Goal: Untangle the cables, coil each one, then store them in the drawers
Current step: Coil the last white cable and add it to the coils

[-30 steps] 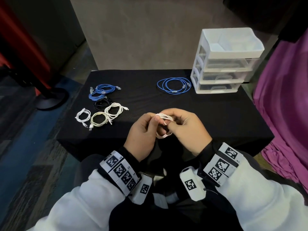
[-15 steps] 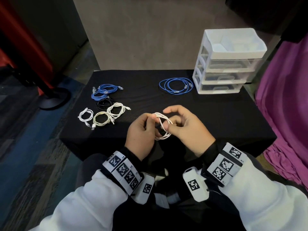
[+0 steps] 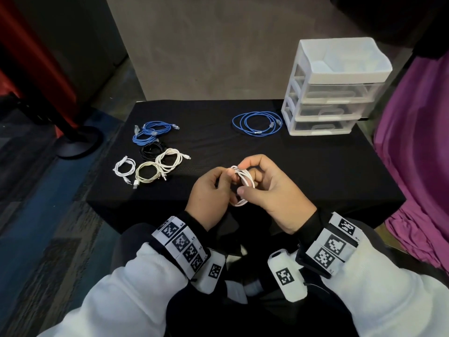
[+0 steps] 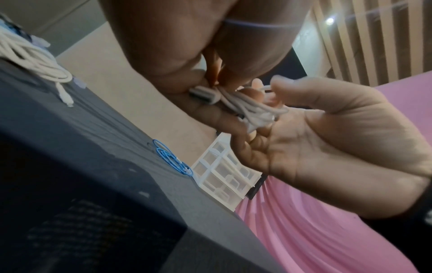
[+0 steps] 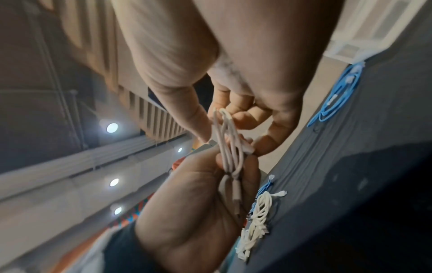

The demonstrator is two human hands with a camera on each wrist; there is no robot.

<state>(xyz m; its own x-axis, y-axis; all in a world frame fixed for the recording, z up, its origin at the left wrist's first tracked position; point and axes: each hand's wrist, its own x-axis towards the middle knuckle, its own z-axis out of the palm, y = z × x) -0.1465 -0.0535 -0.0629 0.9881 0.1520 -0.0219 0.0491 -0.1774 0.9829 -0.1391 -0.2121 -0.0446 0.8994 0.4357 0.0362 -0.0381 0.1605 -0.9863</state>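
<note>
- Since half a second ago my right hand point(image 3: 272, 190) has closed its fingers back over the white cable point(image 3: 243, 184); the left hand point(image 3: 209, 193) has kept its pinch, and the coil has turned little.
- Left hand: thumb and fingers curled onto the near-left side of the coil, clamping the turns and a plug end together, as the left wrist view shows. I judge this pinch is what stops the loops from springing open.
- Right hand: fingertips curled round the far side of the same coil, thumb at its near edge. It seems to be laying or tucking the last turn.
- White cable: held in the air between both hands, above the near edge of the desk point(image 3: 315, 171), touching nothing else. Held clear like this, the loose end can pass round the bundle.
- Coiled cables point(image 3: 155, 154), blue, black and white, lie grouped at the left of the desk; I take them as finished and waiting.
- One blue cable point(image 3: 257, 123) lies coiled at the far side, just beside the drawers point(image 3: 328, 108), probably staged for storing.
- All drawers look pushed in, so I judge storing has not begun.
</note>
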